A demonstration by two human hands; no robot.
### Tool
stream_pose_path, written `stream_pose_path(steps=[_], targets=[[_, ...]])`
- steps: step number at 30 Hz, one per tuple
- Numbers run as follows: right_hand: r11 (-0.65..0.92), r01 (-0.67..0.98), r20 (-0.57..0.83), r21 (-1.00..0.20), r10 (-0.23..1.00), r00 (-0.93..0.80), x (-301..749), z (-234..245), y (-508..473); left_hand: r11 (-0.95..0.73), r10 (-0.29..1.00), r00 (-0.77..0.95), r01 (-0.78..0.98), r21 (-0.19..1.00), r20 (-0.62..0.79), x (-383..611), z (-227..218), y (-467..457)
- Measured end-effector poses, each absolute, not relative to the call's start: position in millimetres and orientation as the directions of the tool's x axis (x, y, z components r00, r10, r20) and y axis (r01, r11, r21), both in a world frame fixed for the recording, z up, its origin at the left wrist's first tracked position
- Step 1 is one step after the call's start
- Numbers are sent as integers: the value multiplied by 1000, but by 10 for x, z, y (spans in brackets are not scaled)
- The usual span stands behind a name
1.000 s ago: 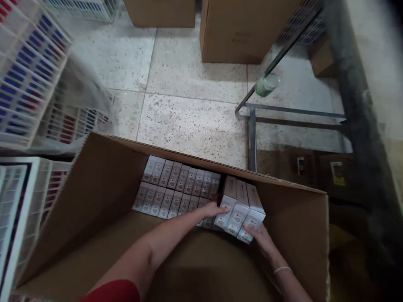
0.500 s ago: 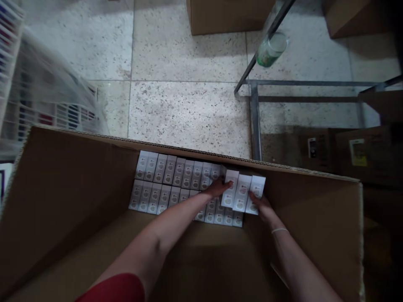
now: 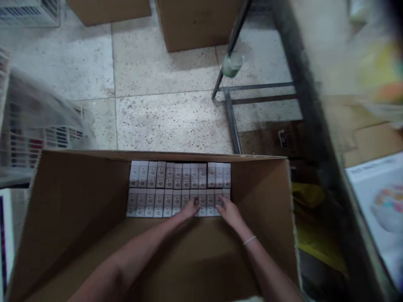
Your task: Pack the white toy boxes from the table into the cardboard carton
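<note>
Small white boxes stand upright in two rows inside a large cardboard box (image 3: 176, 268), against its far wall. The far row of white boxes (image 3: 151, 174) has a narrow dark gap towards its right. My left hand (image 3: 190, 207) rests on the near row of white boxes (image 3: 150, 203), its thumb and fingers apart. Over the right end of that same row, my right hand (image 3: 229, 211) touches the box tops with spread fingers. Neither hand has a box lifted. The fingers and the wrists partly cover the boxes below them.
Beyond the carton lies a speckled tile floor (image 3: 170, 121) with brown cartons (image 3: 198, 25) at the back. A metal table frame (image 3: 232, 121) stands to the right, under a blurred tabletop (image 3: 362, 142). White plastic crates (image 3: 47, 138) are at the left.
The three white boxes held between my hands are down in the far row at the right, and released. Both hands have moved to the near row. The view has shifted to the right.
</note>
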State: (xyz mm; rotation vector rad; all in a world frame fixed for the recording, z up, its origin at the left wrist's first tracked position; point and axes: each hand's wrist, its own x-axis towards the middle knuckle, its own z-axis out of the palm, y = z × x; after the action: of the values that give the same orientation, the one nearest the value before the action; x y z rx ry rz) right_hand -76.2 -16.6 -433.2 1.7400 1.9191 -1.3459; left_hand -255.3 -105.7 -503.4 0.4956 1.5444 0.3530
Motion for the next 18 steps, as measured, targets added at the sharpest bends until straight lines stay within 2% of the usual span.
stream_pose_path(steps=[6,8,10,14,18], targets=[[-168,660,-589,-732,642,-490,-1033,-2587,-608,749,631,152,138,648,-761,-2612,-3900,-1537],[-210,595,-576,-776,621,-532,-977,-2055,-792,691,689,172,139,710,-704,-2584,-3493,-1562],[-241,593,-592,-768,620,-515,-826,-1652,-1024,626,741,192,150,765,-644,-2504,-3107,-1557],[-286,659,-649,-696,642,-408,-417,-1251,-1537,483,803,289,195,853,-521,-2199,-2510,-1564],[-325,649,-669,-687,631,-393,-21,-1056,-1811,409,789,399,228,884,-468,-1785,-2224,-1619]])
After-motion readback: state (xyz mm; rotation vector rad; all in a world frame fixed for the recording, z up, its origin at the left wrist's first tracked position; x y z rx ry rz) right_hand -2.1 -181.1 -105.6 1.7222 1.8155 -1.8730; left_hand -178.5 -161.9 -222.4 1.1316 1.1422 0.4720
